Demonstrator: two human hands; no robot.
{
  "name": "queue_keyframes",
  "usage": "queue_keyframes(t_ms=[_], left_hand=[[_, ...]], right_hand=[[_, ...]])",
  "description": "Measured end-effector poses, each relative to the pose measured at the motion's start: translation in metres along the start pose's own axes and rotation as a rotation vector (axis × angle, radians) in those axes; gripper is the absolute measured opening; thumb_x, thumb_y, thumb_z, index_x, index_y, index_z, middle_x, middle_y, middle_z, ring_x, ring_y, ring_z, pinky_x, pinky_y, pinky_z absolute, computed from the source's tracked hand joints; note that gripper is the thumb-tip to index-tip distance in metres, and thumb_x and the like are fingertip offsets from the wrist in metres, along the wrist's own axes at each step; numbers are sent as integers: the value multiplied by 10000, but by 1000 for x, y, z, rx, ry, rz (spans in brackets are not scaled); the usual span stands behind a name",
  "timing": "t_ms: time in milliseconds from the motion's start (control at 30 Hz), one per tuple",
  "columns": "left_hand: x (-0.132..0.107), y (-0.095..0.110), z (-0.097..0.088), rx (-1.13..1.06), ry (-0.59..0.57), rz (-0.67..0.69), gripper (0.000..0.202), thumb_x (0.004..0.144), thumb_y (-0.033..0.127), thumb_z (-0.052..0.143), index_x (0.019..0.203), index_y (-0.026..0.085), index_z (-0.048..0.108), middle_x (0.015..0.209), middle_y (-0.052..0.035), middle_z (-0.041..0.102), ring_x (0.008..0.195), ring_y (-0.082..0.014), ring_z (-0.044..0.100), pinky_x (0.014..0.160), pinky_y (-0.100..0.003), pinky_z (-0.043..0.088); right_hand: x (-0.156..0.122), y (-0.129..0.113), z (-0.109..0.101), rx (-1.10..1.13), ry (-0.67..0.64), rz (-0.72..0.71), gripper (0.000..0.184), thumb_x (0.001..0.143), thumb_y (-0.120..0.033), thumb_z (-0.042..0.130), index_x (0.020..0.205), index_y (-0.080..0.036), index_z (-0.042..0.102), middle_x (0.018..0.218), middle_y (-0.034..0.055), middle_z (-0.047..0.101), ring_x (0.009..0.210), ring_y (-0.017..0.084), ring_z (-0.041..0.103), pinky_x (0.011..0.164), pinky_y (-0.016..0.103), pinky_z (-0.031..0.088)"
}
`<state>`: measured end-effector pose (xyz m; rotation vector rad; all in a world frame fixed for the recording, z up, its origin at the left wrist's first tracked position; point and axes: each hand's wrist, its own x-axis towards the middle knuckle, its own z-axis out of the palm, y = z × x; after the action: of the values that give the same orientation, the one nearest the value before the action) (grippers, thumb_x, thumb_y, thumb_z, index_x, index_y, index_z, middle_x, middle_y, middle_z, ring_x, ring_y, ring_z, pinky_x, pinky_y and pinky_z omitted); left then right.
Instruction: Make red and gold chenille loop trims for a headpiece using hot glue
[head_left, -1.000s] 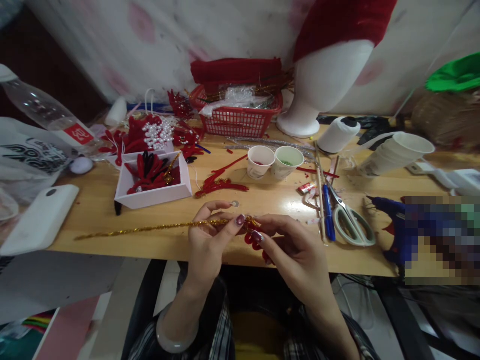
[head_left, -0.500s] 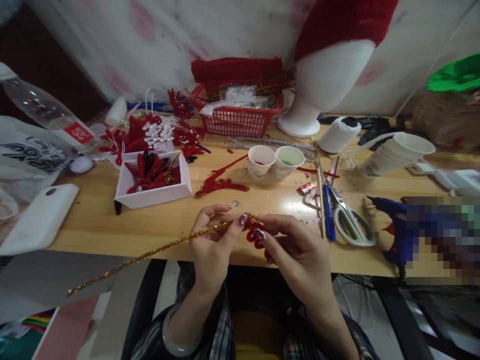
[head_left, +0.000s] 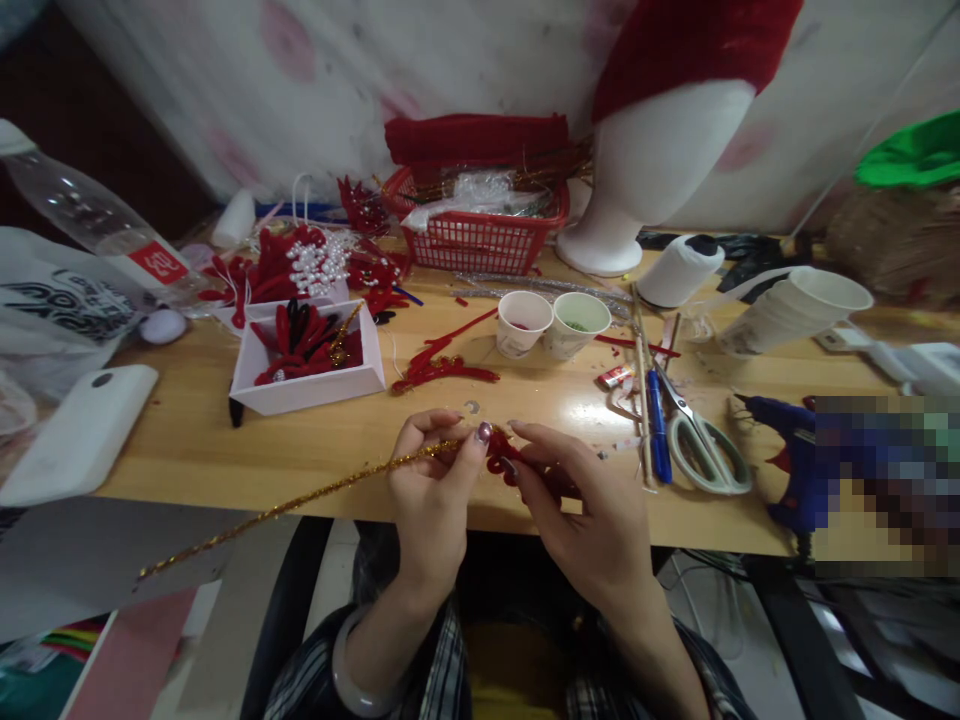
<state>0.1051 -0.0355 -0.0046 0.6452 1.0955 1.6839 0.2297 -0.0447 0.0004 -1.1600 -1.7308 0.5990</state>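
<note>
My left hand [head_left: 431,495] pinches a gold tinsel pipe cleaner [head_left: 300,508] close to one end; its long tail slopes down to the left, past the table edge. A small red looped pipe-cleaner piece [head_left: 498,462] meets that end between my two hands. My right hand [head_left: 585,510] is closed on the red piece, with thumb and forefinger at its loops. The fingers cover part of the piece, so the exact join between gold and red is hidden. Beyond the hands lies a red branching pipe-cleaner piece [head_left: 450,370] with gold bits.
A white box [head_left: 307,390] of red and black pieces stands left, near a white power bank [head_left: 79,435]. Two paper cups [head_left: 521,340] are ahead, a red basket [head_left: 480,245] behind them. Scissors [head_left: 709,455], a blue pen [head_left: 658,425] and a glue gun [head_left: 787,430] lie right.
The right hand has turned and its fingers have shifted on the red piece, hiding its lower loops. The gold pipe cleaner's tail has risen slightly.
</note>
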Motion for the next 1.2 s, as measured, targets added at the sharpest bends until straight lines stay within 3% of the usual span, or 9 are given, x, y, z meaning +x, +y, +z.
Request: queue_keyframes(t_ms=[333,700,833,967,1067,1200], left_hand=[[10,4,-9,77,-118,-28,179,801,243,782,925,188,666,769,18,741,691,-120,731,678,-203,604],[18,11,-15,184,-230,100,37,834,225,759,836,188,756,818,-10,779,720,-129,751,696,-198,634],[23,9,-18,143,-170,61,72,809,237,793,847,184,763,790,-5,782,688,-119,748,679,-188,634],[21,9,-16,90,-194,-29,104,773,220,825,833,176,752,739,23,762,627,-95,736,626,-153,622],[16,10,-13,57,-268,-86,102,774,206,821,825,174,739,732,37,749,626,-92,737,615,-145,619],[15,13,-11,26,-336,-109,104,773,183,818,833,185,733,739,47,758,636,-80,737,616,-121,607]], right_hand=[[3,-1,-1,-10,1,15,262,943,-131,565,1163,-248,646,925,12,764,692,118,733,594,217,601],[3,-1,-2,67,-30,67,252,938,-133,578,1151,-251,645,906,2,749,696,113,734,593,206,587],[3,0,-11,181,-48,135,227,942,-157,594,1136,-249,669,851,-9,744,639,94,706,548,174,563],[7,2,-16,193,69,172,190,992,-242,548,990,-234,738,657,-34,679,531,69,613,504,162,496],[10,0,-16,252,-42,173,164,960,-253,603,1057,-214,729,576,-46,669,461,71,581,443,160,449],[10,-3,-18,269,-144,144,161,926,-208,629,1036,-195,745,642,-15,735,464,76,612,421,159,444]])
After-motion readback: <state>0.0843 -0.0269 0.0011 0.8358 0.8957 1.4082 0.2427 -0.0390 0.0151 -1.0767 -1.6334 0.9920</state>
